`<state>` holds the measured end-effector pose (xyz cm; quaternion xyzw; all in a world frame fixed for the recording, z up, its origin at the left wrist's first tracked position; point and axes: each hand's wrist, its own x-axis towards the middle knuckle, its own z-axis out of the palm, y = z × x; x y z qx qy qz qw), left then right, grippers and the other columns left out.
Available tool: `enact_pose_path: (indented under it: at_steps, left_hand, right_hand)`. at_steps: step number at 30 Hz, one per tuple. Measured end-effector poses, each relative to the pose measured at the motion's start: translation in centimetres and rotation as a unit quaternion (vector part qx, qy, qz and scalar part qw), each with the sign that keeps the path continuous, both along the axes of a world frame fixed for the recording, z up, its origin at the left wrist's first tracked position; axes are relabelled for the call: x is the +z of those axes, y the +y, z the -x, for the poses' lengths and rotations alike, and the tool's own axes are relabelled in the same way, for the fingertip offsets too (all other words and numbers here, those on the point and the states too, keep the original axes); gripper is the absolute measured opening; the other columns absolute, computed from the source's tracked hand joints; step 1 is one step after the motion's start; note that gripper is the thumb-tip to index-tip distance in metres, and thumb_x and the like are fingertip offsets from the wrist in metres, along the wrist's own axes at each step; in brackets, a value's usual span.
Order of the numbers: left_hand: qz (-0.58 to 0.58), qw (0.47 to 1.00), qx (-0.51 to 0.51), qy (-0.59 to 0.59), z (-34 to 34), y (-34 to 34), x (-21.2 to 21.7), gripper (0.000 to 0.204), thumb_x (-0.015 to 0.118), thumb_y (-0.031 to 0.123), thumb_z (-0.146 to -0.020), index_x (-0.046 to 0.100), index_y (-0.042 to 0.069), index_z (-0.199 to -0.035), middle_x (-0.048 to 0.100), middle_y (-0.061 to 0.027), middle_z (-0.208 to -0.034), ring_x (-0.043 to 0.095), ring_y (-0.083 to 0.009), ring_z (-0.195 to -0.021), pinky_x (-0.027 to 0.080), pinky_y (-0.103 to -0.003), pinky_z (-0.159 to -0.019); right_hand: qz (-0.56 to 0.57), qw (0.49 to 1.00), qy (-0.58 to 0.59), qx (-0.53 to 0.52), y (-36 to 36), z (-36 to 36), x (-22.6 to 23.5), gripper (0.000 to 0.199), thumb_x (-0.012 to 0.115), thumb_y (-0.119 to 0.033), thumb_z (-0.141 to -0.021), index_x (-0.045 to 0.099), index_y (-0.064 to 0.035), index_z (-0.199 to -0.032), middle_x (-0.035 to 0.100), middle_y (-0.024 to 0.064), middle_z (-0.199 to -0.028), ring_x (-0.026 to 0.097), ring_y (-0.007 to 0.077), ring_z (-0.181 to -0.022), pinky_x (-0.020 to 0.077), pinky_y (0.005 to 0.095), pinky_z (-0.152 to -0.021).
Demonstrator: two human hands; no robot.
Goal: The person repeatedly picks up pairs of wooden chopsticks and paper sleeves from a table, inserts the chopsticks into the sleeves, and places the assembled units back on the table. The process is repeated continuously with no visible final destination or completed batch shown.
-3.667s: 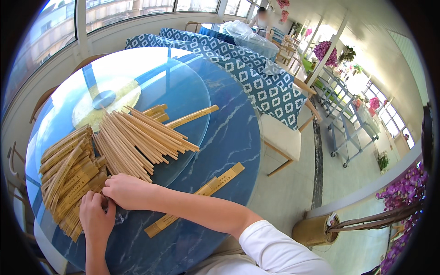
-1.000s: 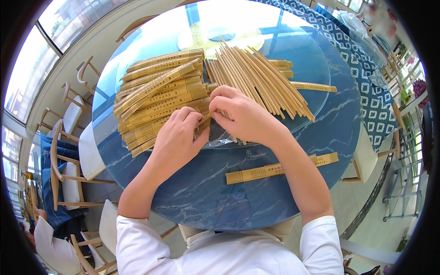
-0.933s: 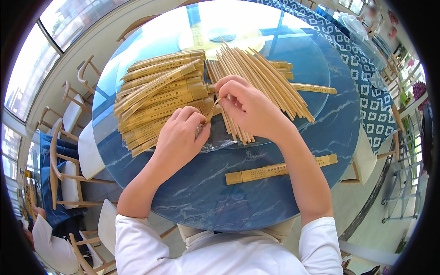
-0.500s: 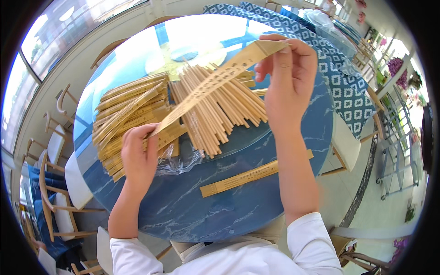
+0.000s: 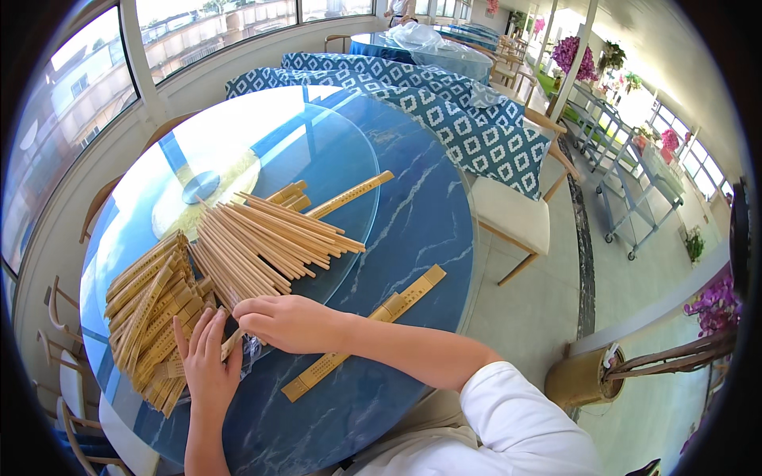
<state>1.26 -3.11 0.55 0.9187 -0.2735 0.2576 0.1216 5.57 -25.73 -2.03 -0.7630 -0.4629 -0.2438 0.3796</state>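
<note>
Since half a second ago, the right hand (image 5: pixel 290 324) is coming down from its raised position to the worktop (image 5: pixel 413 214), pinching a sleeve (image 5: pixel 232 345) against the left hand (image 5: pixel 208 369), whose fingers are lying flat and spread. Many bare chopsticks (image 5: pixel 270 238) are remaining beside the sleeved pile (image 5: pixel 151 309); work looks roughly midway.

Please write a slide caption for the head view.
Both hands meet beside wrapped chopsticks and bare chopsticks on a blue table.

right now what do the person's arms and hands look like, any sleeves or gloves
Both hands are bare, with no gloves, rings or watch in view. The right hand leads to a bare forearm and a white sleeve pushed up near the elbow. The left hand has a bare forearm too; its sleeve is out of view.
</note>
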Motion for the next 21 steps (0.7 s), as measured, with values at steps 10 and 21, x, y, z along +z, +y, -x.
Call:
enact_pose_path:
  at_steps: [10, 21]
  left_hand:
    - [0.077, 0.994, -0.04, 0.06, -0.4, 0.2, -2.3, 0.022, 0.07, 0.006, -0.094, 0.073, 0.006, -0.116, 0.074, -0.0119, -0.101, 0.071, -0.0325, -0.097, 0.055, -0.045, -0.095]
    - [0.118, 0.99, -0.059, 0.046, -1.0, 1.0, -2.6, 0.021, 0.076, 0.01, -0.093, 0.075, 0.008, -0.114, 0.078, -0.0084, -0.11, 0.076, -0.0288, -0.096, 0.061, -0.039, -0.084]
  right_hand:
    - [0.049, 0.995, -0.064, -0.052, -1.8, -0.8, 1.8, 0.019, 0.074, -0.022, -0.097, 0.059, -0.0106, -0.098, 0.065, 0.0072, -0.121, 0.069, 0.026, -0.103, 0.0583, 0.0364, -0.087]
    - [0.081, 0.934, 0.059, -0.343, -7.6, -4.5, 1.6, 0.013, 0.071, -0.014, -0.096, 0.073, -0.0031, -0.091, 0.07, 0.0107, -0.098, 0.064, 0.0317, -0.103, 0.0535, 0.0436, -0.091]
